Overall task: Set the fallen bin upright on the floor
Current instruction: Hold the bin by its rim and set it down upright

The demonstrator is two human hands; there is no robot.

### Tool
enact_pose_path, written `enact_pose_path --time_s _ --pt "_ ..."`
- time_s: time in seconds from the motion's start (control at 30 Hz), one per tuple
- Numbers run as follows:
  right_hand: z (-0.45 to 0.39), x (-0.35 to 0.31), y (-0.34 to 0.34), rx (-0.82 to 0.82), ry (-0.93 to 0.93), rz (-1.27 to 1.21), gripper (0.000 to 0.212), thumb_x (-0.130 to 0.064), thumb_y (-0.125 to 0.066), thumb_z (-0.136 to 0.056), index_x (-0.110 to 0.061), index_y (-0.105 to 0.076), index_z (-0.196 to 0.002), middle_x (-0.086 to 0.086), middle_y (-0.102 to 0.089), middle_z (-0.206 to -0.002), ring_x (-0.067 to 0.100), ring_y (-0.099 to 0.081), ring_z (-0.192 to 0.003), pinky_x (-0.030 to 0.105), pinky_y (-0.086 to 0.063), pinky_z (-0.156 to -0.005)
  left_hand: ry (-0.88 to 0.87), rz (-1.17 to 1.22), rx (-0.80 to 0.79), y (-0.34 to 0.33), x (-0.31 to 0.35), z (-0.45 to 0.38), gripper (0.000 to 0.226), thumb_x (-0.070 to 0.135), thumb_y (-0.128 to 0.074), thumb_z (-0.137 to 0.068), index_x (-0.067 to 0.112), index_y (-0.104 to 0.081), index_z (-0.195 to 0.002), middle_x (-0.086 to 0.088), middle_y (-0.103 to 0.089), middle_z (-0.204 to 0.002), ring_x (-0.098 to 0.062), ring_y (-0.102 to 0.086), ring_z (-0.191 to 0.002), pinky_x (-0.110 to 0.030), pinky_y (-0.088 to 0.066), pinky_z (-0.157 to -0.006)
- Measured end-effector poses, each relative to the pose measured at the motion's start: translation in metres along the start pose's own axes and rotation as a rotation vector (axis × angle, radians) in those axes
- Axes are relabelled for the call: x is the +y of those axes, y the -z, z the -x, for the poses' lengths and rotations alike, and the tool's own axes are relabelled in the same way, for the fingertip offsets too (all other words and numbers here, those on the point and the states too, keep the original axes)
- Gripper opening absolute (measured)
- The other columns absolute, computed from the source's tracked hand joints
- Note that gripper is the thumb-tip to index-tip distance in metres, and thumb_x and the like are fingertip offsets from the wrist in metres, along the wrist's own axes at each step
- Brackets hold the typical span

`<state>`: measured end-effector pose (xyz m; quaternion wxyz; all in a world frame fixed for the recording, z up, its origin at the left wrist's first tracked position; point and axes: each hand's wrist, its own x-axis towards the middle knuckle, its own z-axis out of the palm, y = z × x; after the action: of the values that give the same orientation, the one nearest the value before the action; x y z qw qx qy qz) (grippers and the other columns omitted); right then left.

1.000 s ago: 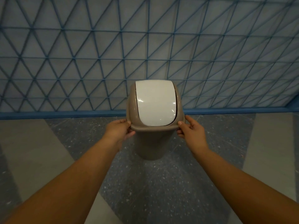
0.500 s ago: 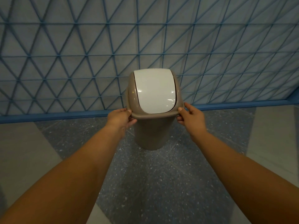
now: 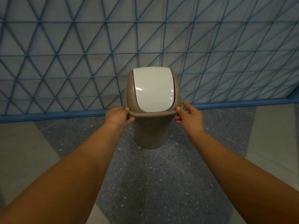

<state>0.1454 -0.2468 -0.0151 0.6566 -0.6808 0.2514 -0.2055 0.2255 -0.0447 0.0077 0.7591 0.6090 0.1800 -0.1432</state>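
A taupe plastic bin (image 3: 151, 133) with a white swing lid (image 3: 153, 89) stands upright in the middle of the head view, its base on the dark speckled floor. My left hand (image 3: 119, 118) grips the left side of the bin's rim, thumb on top and fingers underneath. On the opposite side, my right hand (image 3: 188, 116) pinches the rim the same way. Both forearms reach in from the bottom corners. The lid is closed, so the inside of the bin is hidden.
A wall (image 3: 80, 54) with a blue triangular grid pattern rises just behind the bin, with a blue skirting strip (image 3: 48, 115) at its foot. Pale grey floor bands (image 3: 21, 151) flank the dark speckled strip (image 3: 145, 183) on both sides.
The bin has come down from a lifted position and away from me toward the wall, still upright. Both hands kept their hold on the rim throughout.
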Motion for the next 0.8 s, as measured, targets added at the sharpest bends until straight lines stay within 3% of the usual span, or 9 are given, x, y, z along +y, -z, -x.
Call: enact_pose_path --time_s 0.2,0.4,0.63,0.8 --pt "0.0000 0.0005 -0.0004 -0.008 0.005 -0.007 0.056 -0.019 -0.058 -0.090 -0.013 -0.036 -0.141 0.007 -0.066 -0.092 0.015 -0.065 -0.079 0.030 -0.056 -0.076 0.013 0.004 0.011 0.0003 0.0010 0.0022 0.036 0.005 -0.052 -0.091 0.000 -0.052 -0.127 -0.020 -0.064 -0.117 -0.024 -0.065 -0.098 -0.031 -0.055 -0.071" --pt "-0.0010 -0.0013 0.0003 -0.023 0.004 -0.006 0.056 -0.018 -0.057 -0.090 -0.013 -0.036 -0.141 0.004 -0.066 -0.090 0.012 -0.065 -0.077 0.024 -0.056 -0.070 0.006 -0.005 0.019 -0.0009 0.0005 0.0028 0.035 0.004 -0.052 -0.091 -0.001 -0.052 -0.125 -0.019 -0.063 -0.114 -0.024 -0.063 -0.094 -0.032 -0.053 -0.073" --pt "0.0005 -0.0038 -0.0003 -0.017 -0.029 -0.026 0.056 -0.017 -0.058 -0.090 -0.012 -0.036 -0.141 0.009 -0.066 -0.093 0.013 -0.063 -0.074 0.030 -0.056 -0.077 0.009 -0.023 0.039 -0.0007 0.0014 0.0036 0.035 0.005 -0.055 -0.090 -0.001 -0.054 -0.124 -0.020 -0.065 -0.114 -0.026 -0.065 -0.098 -0.035 -0.056 -0.081" --pt "0.0011 -0.0082 0.0030 -0.017 -0.062 -0.030 0.056 -0.018 -0.059 -0.089 -0.013 -0.038 -0.141 0.016 -0.066 -0.097 0.016 -0.062 -0.075 0.032 -0.055 -0.079 0.001 0.016 0.067 0.0002 -0.0003 0.0071 0.023 0.006 -0.057 -0.089 -0.002 -0.059 -0.110 -0.017 -0.066 -0.097 -0.024 -0.066 -0.089 -0.038 -0.055 -0.086"
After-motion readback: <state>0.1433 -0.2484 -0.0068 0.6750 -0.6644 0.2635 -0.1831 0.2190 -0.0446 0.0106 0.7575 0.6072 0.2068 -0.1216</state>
